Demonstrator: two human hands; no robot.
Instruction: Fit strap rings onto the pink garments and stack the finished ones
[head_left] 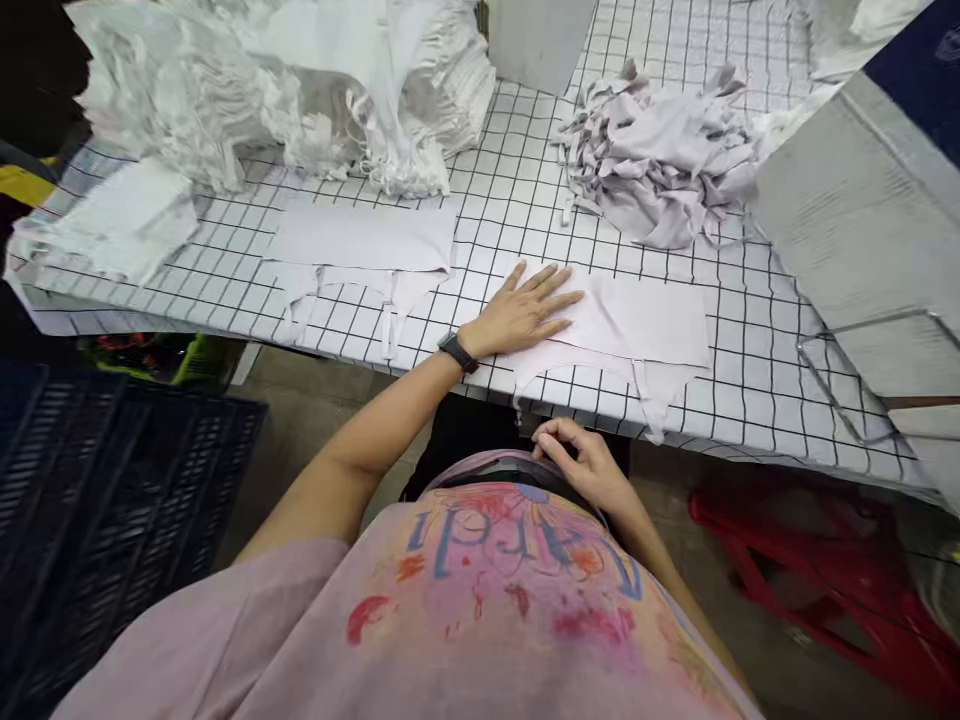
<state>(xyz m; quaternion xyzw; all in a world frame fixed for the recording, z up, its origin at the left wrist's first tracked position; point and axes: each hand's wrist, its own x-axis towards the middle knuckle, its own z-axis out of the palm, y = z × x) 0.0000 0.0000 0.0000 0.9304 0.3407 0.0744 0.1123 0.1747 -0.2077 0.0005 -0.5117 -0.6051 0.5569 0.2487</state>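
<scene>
My left hand (531, 312), with a dark watch on the wrist, lies flat with fingers spread on a pale strappy top (652, 325). This top is laid out along the table's near edge, its straps toward me and some creases beside my fingertips. Below the edge, close to my waist, my right hand (581, 460) is closed with curled fingers. Whatever it may hold is hidden. A second pale strappy top (367, 235) lies spread to the left of my left hand, also with straps toward me.
Tall stacks of white fabric pieces (300, 90) fill the table's back left, with a smaller pile (127, 225) nearer. A crumpled heap of pale fabric (660, 160) lies back right. Grey boards (870, 220) stand at right. Dark crates (112, 480) and a red stool (817, 570) flank me.
</scene>
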